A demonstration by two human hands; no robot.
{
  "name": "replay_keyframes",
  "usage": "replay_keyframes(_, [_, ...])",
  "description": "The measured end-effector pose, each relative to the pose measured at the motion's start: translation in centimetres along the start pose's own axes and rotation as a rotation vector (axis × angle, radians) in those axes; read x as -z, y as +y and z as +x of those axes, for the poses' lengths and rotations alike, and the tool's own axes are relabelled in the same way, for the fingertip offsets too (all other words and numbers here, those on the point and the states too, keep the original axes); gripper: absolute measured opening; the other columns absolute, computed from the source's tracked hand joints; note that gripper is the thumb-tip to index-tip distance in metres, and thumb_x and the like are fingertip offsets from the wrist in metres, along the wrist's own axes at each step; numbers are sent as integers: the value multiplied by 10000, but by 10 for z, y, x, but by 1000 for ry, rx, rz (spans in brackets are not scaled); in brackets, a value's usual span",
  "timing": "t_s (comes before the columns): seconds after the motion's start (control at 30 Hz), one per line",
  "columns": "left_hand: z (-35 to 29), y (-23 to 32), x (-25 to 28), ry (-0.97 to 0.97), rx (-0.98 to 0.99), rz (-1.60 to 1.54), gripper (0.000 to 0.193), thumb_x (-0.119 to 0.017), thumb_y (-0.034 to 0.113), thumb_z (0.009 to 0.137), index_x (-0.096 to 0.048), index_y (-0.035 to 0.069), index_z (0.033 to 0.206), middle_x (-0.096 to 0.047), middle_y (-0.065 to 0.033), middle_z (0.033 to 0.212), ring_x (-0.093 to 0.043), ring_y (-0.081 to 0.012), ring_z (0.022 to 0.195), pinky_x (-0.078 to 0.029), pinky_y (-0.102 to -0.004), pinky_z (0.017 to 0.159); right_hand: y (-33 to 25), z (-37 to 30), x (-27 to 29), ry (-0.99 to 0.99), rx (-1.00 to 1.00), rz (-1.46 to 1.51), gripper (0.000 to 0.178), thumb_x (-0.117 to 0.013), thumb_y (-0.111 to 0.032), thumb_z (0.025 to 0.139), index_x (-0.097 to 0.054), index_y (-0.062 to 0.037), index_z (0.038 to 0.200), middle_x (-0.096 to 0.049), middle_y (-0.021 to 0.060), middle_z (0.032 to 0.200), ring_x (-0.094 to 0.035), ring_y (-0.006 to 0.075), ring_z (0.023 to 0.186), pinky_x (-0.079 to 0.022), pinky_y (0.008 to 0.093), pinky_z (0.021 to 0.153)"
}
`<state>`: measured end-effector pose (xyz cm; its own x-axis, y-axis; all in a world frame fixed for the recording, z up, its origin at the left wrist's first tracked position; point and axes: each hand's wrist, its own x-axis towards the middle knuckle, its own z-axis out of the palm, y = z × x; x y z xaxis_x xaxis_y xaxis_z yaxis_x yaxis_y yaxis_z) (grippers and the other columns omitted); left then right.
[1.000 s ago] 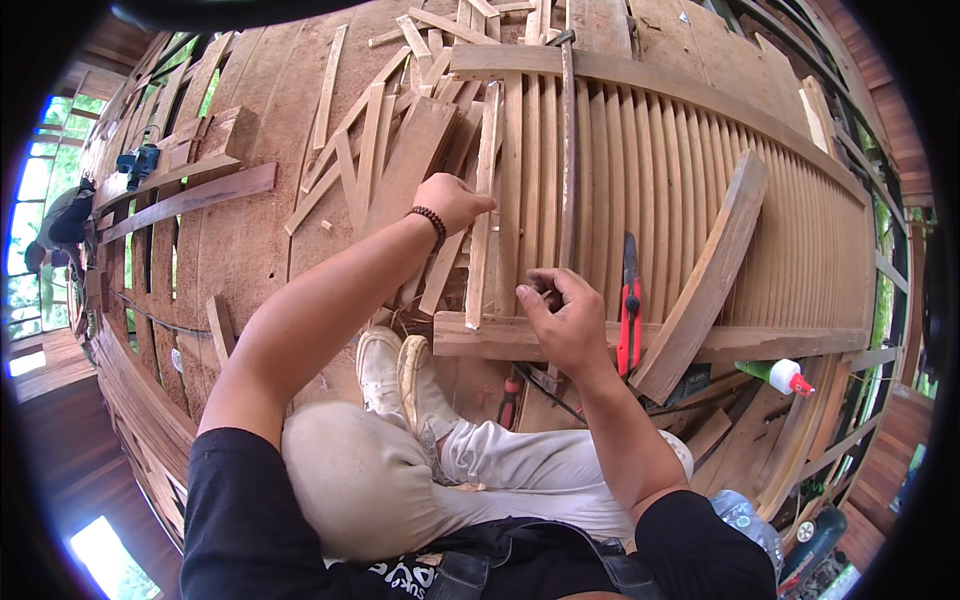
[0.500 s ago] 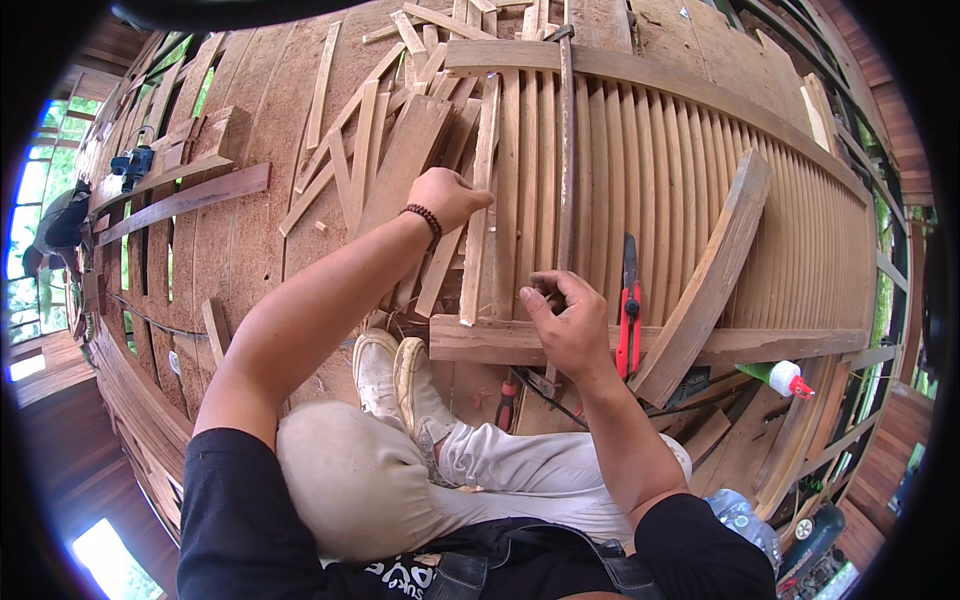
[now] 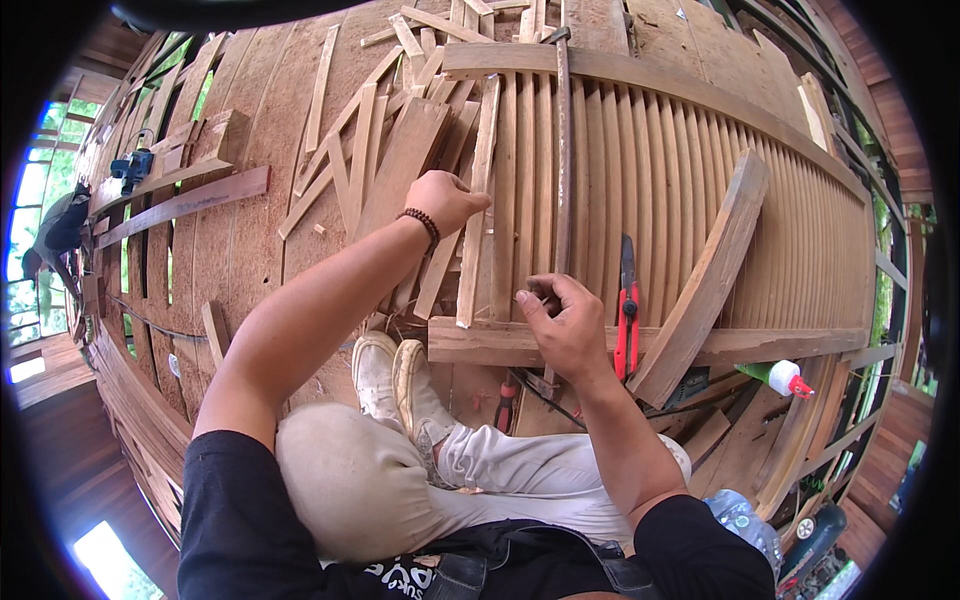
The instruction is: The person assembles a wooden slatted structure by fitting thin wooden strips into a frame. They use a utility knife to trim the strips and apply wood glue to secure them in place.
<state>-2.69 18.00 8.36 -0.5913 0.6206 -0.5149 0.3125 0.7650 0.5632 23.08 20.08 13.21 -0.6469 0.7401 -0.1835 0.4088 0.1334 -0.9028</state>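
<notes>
A slatted wooden panel point(image 3: 655, 190) lies in front of me, its many slats set between two long rails. My left hand point(image 3: 445, 205) is closed in a pinch on a loose wooden strip point(image 3: 478, 240) that lies along the panel's left end. Over the near rail point(image 3: 480, 342), close to the long bar clamp point(image 3: 564, 160), my right hand point(image 3: 568, 325) has its fingers curled toward the thumb. What sits between those fingers, if anything, cannot be made out. Right of this hand, a red-handled utility knife point(image 3: 627, 310) with a dark blade rests on the panel.
A thick wooden piece point(image 3: 705, 285) lies slantwise across the panel. Loose strips point(image 3: 350, 160) are heaped at its left. A white glue bottle point(image 3: 778, 378) and a red-handled tool point(image 3: 506, 405) are nearby. Far left are a blue power tool point(image 3: 131, 170) and a bent-over person point(image 3: 62, 232).
The person at far left has shifted slightly. My hands have barely moved; both keep the same closed shape, and the panel stays in place.
</notes>
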Motion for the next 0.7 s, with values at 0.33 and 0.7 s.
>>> replay_keyframes(0.33, [-2,3,0,-5,-4,-29,443,-793,433,746,-786,3,851,-757,-163,803,-744,-253,790,-586,-360,796,-2,0,0,-5,-5,-6,265,-760,-164,921,-723,58,1061,-688,101,842,-597,110,700,-501,281,641])
replay_keyframes(0.7, [-2,5,-1,-18,-3,-11,445,-801,435,755,-784,1,855,-755,-163,800,-741,-255,785,-582,-369,795,-3,0,-1,-10,-5,8,252,-758,-163,922,-725,50,1054,-694,93,840,-597,110,714,-505,282,662])
